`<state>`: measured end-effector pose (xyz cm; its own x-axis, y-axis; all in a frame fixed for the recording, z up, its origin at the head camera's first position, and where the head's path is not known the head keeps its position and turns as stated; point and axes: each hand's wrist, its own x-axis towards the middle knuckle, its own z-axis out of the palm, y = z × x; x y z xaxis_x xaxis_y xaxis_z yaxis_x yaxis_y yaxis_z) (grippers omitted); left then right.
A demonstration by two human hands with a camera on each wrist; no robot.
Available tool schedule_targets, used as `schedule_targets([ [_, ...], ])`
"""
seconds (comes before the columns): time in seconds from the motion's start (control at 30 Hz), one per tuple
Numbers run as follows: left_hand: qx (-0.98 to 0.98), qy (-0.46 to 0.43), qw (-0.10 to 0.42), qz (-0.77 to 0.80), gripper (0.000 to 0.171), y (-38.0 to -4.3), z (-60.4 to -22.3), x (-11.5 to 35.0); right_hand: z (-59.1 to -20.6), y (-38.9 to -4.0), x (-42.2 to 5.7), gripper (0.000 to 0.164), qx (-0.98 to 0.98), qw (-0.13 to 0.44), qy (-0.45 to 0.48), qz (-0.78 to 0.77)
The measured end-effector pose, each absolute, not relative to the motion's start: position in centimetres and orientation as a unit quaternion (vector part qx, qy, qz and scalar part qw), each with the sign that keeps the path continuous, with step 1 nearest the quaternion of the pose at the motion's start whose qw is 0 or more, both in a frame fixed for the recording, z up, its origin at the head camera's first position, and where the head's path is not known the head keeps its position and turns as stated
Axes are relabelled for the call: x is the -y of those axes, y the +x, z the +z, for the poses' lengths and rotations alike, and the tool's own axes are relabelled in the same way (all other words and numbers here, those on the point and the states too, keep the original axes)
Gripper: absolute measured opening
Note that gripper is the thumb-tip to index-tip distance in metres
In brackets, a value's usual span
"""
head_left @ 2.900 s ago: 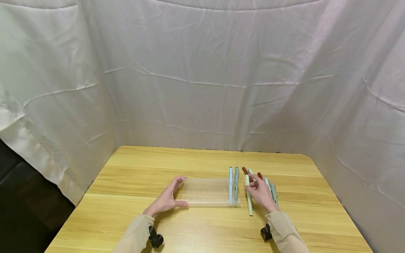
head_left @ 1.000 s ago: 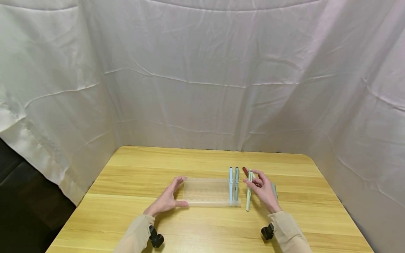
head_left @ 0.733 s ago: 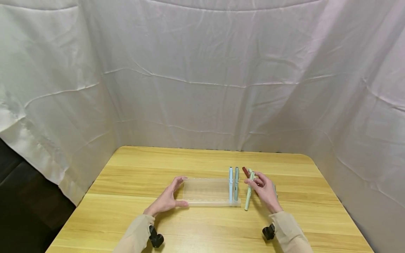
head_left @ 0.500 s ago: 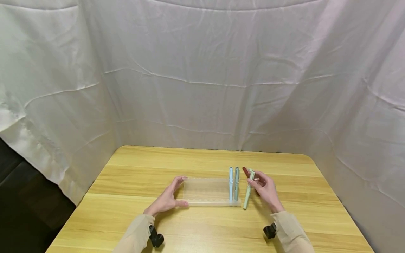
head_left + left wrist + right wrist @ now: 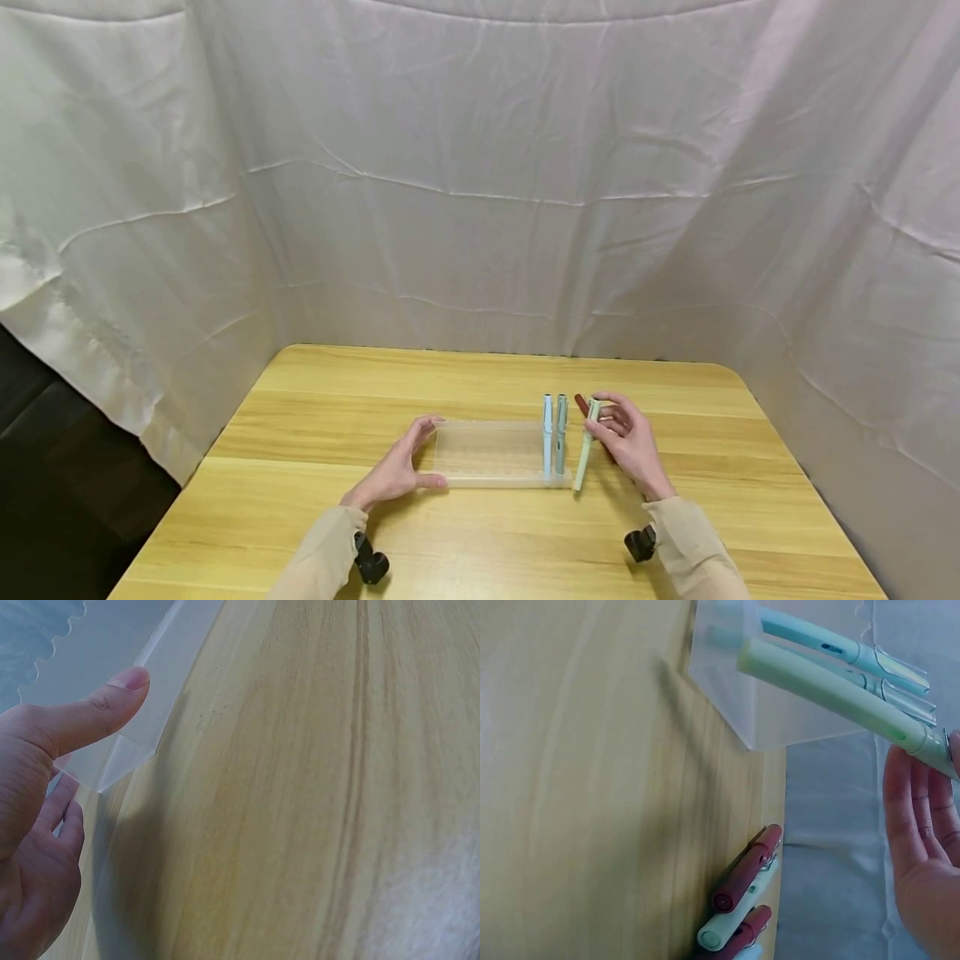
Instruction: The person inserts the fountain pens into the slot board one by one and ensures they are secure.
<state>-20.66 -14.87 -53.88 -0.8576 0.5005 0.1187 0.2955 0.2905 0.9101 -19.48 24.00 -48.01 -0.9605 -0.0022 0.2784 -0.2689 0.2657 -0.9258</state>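
Observation:
A clear pen stand (image 5: pixel 487 450) lies on the table, gripped at its left end by my left hand (image 5: pixel 397 471). In the left wrist view the thumb (image 5: pixel 112 701) presses on its front ledge. Upright at the stand's right end lean a light blue pen (image 5: pixel 547 433) and a grey-green pen (image 5: pixel 561 437). My right hand (image 5: pixel 632 442) pinches a pale green pen (image 5: pixel 587 446) near its clip end, tilted, with its lower end beside the stand's right corner. The right wrist view shows this pen (image 5: pixel 832 697) raised off the table, overlapping the stand.
Below the right hand, a dark red pen (image 5: pixel 748 870), a mint pen (image 5: pixel 735 911) and another dark red pen (image 5: pixel 754 926) lie bunched on the wooden table (image 5: pixel 487 542), with a light blue end showing. A pale curtain (image 5: pixel 480 250) hangs around the table.
My right hand has lifted the pale green pen off the table, tilted it and carried it left to the stand's right end. The left hand has kept its grip on the stand.

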Motion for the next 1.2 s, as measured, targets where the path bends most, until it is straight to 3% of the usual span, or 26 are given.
schedule_targets([
  [1.2,-0.797,0.245,0.095,0.544,0.098,-20.7,-53.8,14.8,-47.7,-20.5,-20.7,0.043,0.793,0.158,0.133,0.573],
])
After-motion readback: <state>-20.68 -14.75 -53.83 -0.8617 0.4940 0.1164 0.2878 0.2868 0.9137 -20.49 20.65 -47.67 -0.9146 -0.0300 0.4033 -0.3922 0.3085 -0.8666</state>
